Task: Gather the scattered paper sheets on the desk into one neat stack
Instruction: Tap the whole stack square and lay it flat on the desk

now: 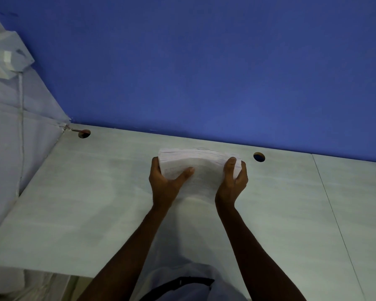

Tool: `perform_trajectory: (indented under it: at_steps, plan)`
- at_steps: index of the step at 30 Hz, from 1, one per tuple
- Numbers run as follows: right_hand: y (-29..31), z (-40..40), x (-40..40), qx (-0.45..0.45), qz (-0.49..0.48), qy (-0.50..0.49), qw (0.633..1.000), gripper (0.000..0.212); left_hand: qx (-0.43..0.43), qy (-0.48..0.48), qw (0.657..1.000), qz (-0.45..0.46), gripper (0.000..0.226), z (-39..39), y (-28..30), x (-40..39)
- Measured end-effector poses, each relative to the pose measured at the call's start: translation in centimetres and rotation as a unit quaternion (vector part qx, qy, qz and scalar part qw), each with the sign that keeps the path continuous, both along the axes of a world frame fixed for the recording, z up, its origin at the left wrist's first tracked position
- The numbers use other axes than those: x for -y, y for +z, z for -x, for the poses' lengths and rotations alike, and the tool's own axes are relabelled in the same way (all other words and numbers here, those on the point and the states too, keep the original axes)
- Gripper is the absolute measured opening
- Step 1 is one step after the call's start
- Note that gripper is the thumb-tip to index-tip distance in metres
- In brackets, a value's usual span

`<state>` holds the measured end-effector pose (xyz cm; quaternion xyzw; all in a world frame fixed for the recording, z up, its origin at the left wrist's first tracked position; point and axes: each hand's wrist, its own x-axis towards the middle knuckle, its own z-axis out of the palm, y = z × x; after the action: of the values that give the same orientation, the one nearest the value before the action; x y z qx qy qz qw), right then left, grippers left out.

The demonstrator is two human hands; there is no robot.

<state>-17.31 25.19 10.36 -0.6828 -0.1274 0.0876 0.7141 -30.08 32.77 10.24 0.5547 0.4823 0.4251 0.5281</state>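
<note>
A thick stack of white paper sheets (201, 168) stands on its lower edge on the pale desk (74, 203), near the middle and close to the back. My left hand (166, 181) grips its left side, thumb across the front sheet. My right hand (232, 181) grips its right side, thumb on the front. The stack bows slightly between the two hands. No loose sheets show elsewhere on the desk.
A blue partition wall (204, 72) rises right behind the desk. Two round cable holes sit near the back edge, one at the left (84, 133) and one right of the stack (259, 157). A white box with a cord (7, 55) hangs on the left panel. A seam (334, 213) crosses the desk at right.
</note>
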Motion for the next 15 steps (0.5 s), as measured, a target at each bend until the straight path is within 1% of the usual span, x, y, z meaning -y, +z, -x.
perform_trajectory:
  at_steps: [3,4,6,7,9,11,12,13,15]
  plan:
    - [-0.1,-0.8,0.4,-0.015,-0.005,0.033,0.999,0.054,-0.008,-0.085,0.994,0.066,0.068,1.4,-0.4,-2.2]
    - [-0.2,-1.3,0.9,-0.014,-0.002,0.068,0.998,0.051,-0.016,-0.115,0.990,0.084,0.066,1.9,-0.3,-3.0]
    - [-0.7,-2.4,2.1,-0.012,0.012,0.172,0.985,0.049,-0.060,-0.177,0.978,0.094,0.068,2.6,-0.1,-4.6]
    - [-1.0,-3.0,2.7,-0.012,0.035,0.228,0.973,0.056,-0.080,-0.203,0.971,0.096,0.069,2.8,0.0,-5.1]
    - [-2.1,-4.4,3.4,0.002,0.130,0.298,0.946,0.066,-0.120,-0.233,0.958,0.115,0.070,2.8,-0.4,-5.7]
    - [-2.8,-5.3,3.5,0.013,0.224,0.330,0.917,0.068,-0.192,-0.261,0.938,0.123,0.075,2.8,-1.1,-5.9]
    - [-3.1,-5.7,3.3,0.013,0.248,0.341,0.907,0.069,-0.223,-0.272,0.929,0.118,0.079,2.9,-1.5,-6.0]
    - [-3.3,-6.0,3.1,0.012,0.260,0.342,0.903,0.070,-0.237,-0.279,0.924,0.110,0.083,3.0,-1.6,-6.0]
    - [-3.3,-6.4,2.8,0.024,0.258,0.332,0.907,0.068,-0.231,-0.282,0.928,0.082,0.080,3.0,-1.4,-5.9]
